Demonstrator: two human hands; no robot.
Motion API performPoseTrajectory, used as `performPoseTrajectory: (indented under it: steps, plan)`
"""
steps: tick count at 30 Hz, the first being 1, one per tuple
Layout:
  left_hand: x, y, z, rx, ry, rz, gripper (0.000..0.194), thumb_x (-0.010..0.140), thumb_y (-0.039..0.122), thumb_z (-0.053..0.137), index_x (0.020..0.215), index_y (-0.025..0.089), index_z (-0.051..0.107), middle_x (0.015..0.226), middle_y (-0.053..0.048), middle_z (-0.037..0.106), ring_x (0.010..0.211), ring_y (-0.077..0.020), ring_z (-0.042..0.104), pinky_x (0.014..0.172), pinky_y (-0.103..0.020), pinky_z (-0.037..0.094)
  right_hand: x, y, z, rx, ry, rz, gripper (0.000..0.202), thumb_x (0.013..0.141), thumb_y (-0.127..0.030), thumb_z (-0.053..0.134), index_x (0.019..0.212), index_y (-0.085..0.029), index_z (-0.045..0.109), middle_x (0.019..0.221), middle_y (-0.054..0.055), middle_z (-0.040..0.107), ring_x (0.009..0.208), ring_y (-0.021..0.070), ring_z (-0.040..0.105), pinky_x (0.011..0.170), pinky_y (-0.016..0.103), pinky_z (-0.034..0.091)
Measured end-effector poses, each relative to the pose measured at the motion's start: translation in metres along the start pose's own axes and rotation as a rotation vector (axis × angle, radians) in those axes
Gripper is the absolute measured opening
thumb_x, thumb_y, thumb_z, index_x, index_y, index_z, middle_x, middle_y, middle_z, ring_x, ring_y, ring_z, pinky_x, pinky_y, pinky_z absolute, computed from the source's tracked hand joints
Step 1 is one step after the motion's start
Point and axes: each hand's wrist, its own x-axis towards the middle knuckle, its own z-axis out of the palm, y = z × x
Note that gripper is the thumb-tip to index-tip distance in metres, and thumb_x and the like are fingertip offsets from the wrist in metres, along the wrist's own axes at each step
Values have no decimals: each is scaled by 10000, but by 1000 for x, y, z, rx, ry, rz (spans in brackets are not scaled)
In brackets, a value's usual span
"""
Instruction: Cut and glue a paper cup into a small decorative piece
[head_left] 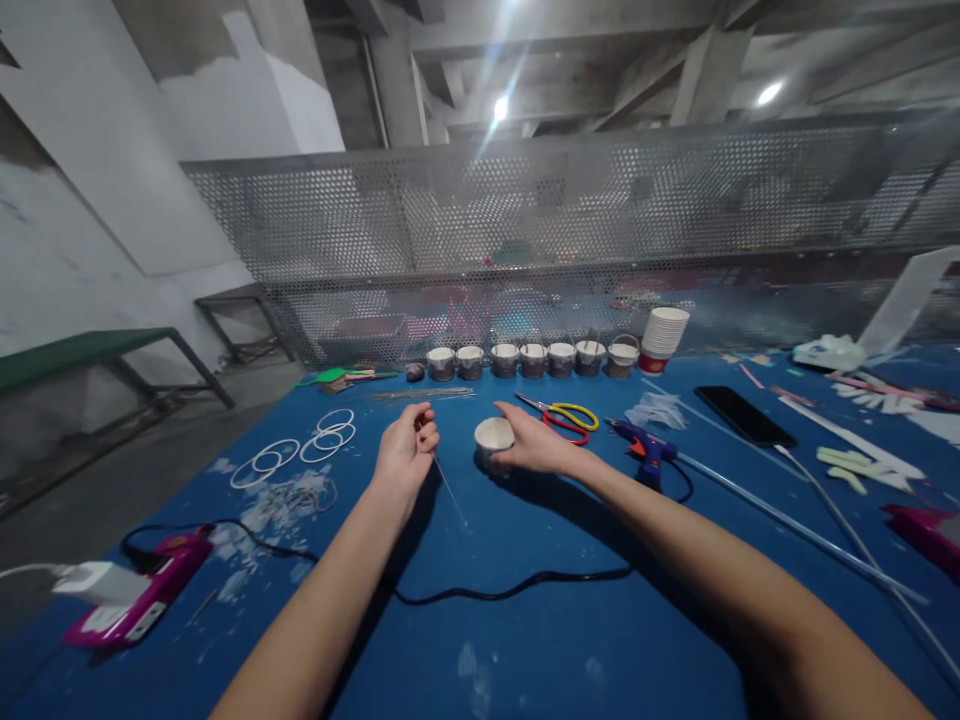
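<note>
My right hand (531, 440) is closed around a small paper cup (491, 447) with a white inside and a greyish outer wall, near the middle of the blue table. To its left, my left hand (407, 447) is closed in a pinch on a thin wire (451, 492) that slants down toward the tabletop. Just right of the cup lie pliers (566, 412) with one yellow and one red handle. Behind my hands, several grey-wrapped cups (505, 360) stand in a row, some with wire handles. More straight wires (420, 393) lie behind my left hand.
White rings (328, 437) lie at the left, above a magenta power strip (142, 590). A black cable (517, 583) crosses the front. Rightward are a blue glue gun (643, 447), a phone (742, 415) and stacked paper cups (663, 338). A perforated metal panel (570, 220) stands behind.
</note>
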Motion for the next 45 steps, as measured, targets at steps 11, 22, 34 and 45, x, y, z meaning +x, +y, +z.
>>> performPoseTrajectory:
  steps: [11,22,34,45]
  plan:
    - [-14,-19,-11,-43,-16,-40,172,750,28,479,641,161,465,508,35,482,312,-25,298,274,-127,200,4,-18,-4,251,287,51,588,771,-228,622,1313,-109,429,1417,198,390,1361,287,279,1101,453,248]
    - [-34,-39,-7,-16,-14,123,89,741,89,631,668,130,601,624,16,596,546,-56,549,556,-150,468,-63,-49,10,706,71,334,145,791,-246,554,676,-157,553,577,-47,545,375,34,344,375,169,271]
    - [-51,-12,-24,477,-525,-19,138,812,282,608,773,152,630,587,2,587,454,-97,520,443,-215,448,-132,-53,-25,801,-1094,386,278,893,-286,427,1032,-119,600,799,55,668,470,93,563,418,196,434]
    - [-124,-36,-123,1280,-1237,265,292,858,119,522,1006,283,713,958,-96,681,819,-220,605,728,-303,454,-174,-37,-26,216,-723,-232,247,932,-112,430,965,-220,649,937,60,579,807,160,577,709,269,449]
